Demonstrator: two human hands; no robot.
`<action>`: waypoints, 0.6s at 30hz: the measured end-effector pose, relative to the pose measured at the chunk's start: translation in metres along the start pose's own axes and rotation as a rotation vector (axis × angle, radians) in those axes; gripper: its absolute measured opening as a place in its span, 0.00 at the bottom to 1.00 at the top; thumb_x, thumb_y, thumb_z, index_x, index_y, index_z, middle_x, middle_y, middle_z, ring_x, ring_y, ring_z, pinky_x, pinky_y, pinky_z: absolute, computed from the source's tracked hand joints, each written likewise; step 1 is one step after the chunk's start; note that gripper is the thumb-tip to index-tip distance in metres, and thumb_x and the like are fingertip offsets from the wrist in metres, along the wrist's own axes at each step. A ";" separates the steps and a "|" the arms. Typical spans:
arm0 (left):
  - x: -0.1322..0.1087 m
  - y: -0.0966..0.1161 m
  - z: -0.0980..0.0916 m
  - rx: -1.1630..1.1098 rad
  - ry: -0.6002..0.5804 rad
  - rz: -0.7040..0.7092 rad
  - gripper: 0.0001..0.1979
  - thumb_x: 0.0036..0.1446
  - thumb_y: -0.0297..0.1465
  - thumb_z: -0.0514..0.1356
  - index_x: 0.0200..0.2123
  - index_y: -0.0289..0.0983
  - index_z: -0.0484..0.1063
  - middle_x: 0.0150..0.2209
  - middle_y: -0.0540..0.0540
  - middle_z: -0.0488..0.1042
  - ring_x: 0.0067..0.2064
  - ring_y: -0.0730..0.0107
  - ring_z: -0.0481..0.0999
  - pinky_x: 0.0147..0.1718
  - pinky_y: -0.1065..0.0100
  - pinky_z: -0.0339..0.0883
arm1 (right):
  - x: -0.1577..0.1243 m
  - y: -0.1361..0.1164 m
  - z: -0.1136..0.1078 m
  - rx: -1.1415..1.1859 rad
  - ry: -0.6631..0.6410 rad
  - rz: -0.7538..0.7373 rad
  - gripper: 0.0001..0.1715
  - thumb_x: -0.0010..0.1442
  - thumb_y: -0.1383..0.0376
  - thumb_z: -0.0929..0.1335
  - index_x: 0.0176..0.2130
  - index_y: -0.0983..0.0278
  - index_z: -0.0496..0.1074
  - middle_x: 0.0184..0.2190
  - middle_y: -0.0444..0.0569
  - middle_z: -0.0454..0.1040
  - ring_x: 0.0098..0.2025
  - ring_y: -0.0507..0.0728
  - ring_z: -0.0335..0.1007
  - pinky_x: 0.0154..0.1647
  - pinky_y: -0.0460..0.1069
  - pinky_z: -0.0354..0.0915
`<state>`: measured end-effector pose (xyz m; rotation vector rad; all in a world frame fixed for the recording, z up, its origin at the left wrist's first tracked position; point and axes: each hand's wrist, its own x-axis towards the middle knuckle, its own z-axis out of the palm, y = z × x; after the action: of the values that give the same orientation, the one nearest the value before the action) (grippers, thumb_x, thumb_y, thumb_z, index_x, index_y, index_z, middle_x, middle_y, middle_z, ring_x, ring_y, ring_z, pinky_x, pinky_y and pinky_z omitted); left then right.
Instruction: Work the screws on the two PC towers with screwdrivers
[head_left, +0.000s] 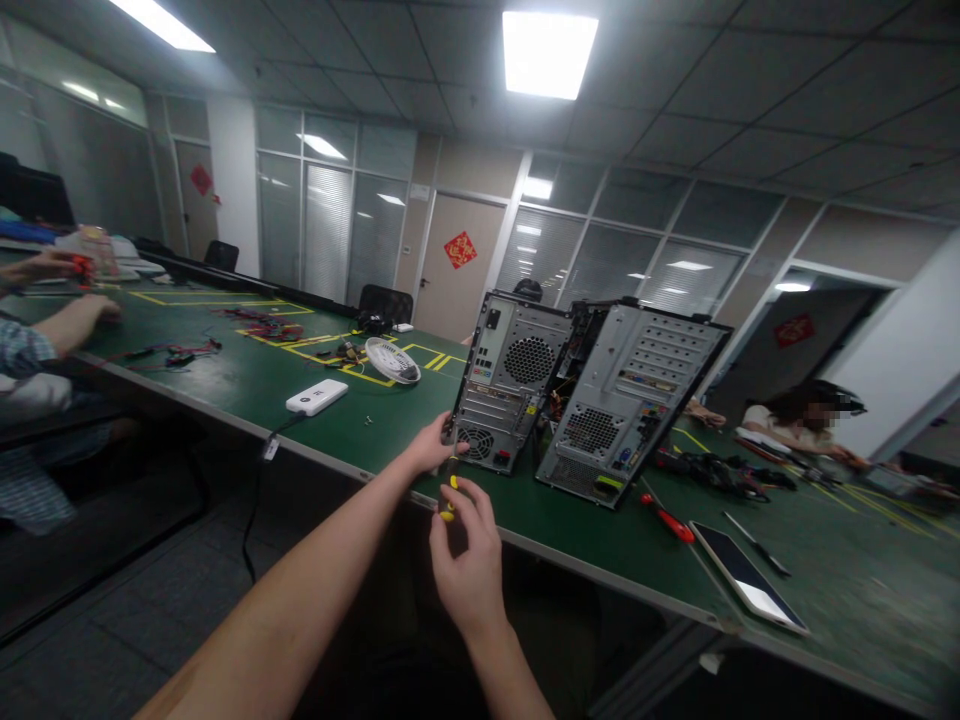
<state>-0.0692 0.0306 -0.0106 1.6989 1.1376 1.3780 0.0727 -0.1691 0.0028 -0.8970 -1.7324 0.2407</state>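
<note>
Two desktop computer cases stand on the green table with their rear panels facing me. My left hand [433,447] closes around the lower left edge of the left computer case [491,410], thumb across its rear panel; its other fingers are partly hidden. Just below, my right hand [474,560] pinches a black-and-yellow screwdriver [448,515] between thumb and fingers. The screwdriver's shaft points up toward the case's lower left edge and my left fingers; its tip is too small to make out. The right computer case [626,405] leans slightly, close beside the left one.
On the green table [330,445] lie a white power bank [316,397], small screws [367,421], a white oval dish [393,360] and loose wires [180,352]. Rightward are red-handled pliers [667,518], a tablet [746,575] and a pen-like tool [756,543]. People sit at both sides.
</note>
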 end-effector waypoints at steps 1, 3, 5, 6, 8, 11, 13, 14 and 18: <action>0.000 0.001 0.000 0.007 -0.002 -0.002 0.46 0.47 0.37 0.76 0.67 0.37 0.63 0.59 0.34 0.77 0.58 0.51 0.79 0.61 0.51 0.70 | 0.000 -0.001 0.000 0.002 -0.008 0.005 0.18 0.68 0.66 0.67 0.55 0.61 0.77 0.59 0.59 0.72 0.59 0.62 0.75 0.59 0.56 0.74; 0.000 0.001 0.000 0.023 -0.009 -0.006 0.45 0.48 0.37 0.75 0.67 0.36 0.63 0.60 0.33 0.77 0.58 0.51 0.79 0.61 0.51 0.70 | -0.001 -0.002 0.000 0.007 -0.023 0.017 0.18 0.69 0.66 0.67 0.56 0.61 0.77 0.60 0.59 0.71 0.60 0.62 0.74 0.59 0.56 0.74; 0.000 0.001 0.000 0.034 -0.011 -0.007 0.45 0.48 0.38 0.75 0.67 0.35 0.63 0.60 0.32 0.76 0.58 0.50 0.79 0.61 0.50 0.70 | 0.000 -0.003 0.001 0.010 -0.030 0.022 0.19 0.69 0.66 0.66 0.57 0.61 0.77 0.61 0.59 0.71 0.61 0.62 0.74 0.60 0.56 0.74; 0.000 0.001 -0.001 0.036 -0.009 -0.006 0.45 0.48 0.38 0.75 0.67 0.35 0.63 0.60 0.32 0.77 0.59 0.50 0.79 0.62 0.50 0.70 | 0.000 -0.003 0.001 0.011 -0.030 0.020 0.19 0.69 0.66 0.67 0.57 0.61 0.77 0.61 0.58 0.71 0.61 0.62 0.74 0.60 0.56 0.74; 0.001 -0.001 0.000 0.034 -0.005 -0.001 0.45 0.47 0.39 0.76 0.66 0.36 0.64 0.59 0.33 0.77 0.59 0.49 0.79 0.62 0.50 0.69 | 0.000 -0.004 0.000 0.015 -0.027 0.019 0.19 0.70 0.66 0.67 0.58 0.60 0.77 0.61 0.58 0.71 0.61 0.62 0.74 0.59 0.56 0.74; 0.002 -0.003 0.000 0.030 0.000 0.003 0.45 0.47 0.39 0.76 0.66 0.37 0.64 0.59 0.33 0.77 0.60 0.49 0.78 0.62 0.50 0.69 | 0.000 -0.003 0.000 0.020 -0.026 0.023 0.19 0.70 0.65 0.67 0.58 0.60 0.77 0.61 0.57 0.72 0.61 0.62 0.73 0.60 0.56 0.74; 0.002 -0.004 0.000 0.026 -0.002 0.003 0.45 0.47 0.38 0.75 0.66 0.37 0.64 0.60 0.34 0.77 0.60 0.50 0.78 0.62 0.51 0.69 | 0.000 -0.002 0.000 0.022 -0.024 0.027 0.19 0.70 0.65 0.67 0.57 0.59 0.77 0.61 0.57 0.72 0.61 0.62 0.73 0.60 0.56 0.73; 0.003 -0.005 0.001 0.023 -0.003 0.004 0.45 0.48 0.38 0.75 0.67 0.37 0.64 0.60 0.34 0.77 0.60 0.50 0.78 0.62 0.51 0.69 | 0.000 -0.002 0.000 0.024 -0.021 0.028 0.19 0.70 0.66 0.67 0.57 0.59 0.77 0.60 0.57 0.72 0.61 0.62 0.73 0.60 0.57 0.73; 0.003 -0.007 0.001 0.037 -0.006 0.010 0.44 0.49 0.39 0.74 0.66 0.36 0.64 0.60 0.33 0.76 0.59 0.50 0.78 0.62 0.51 0.69 | 0.000 -0.001 0.000 0.022 -0.020 0.032 0.18 0.69 0.66 0.67 0.56 0.60 0.77 0.60 0.58 0.72 0.61 0.62 0.73 0.62 0.57 0.72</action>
<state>-0.0698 0.0367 -0.0160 1.7365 1.1589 1.3646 0.0721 -0.1696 0.0035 -0.9096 -1.7321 0.2897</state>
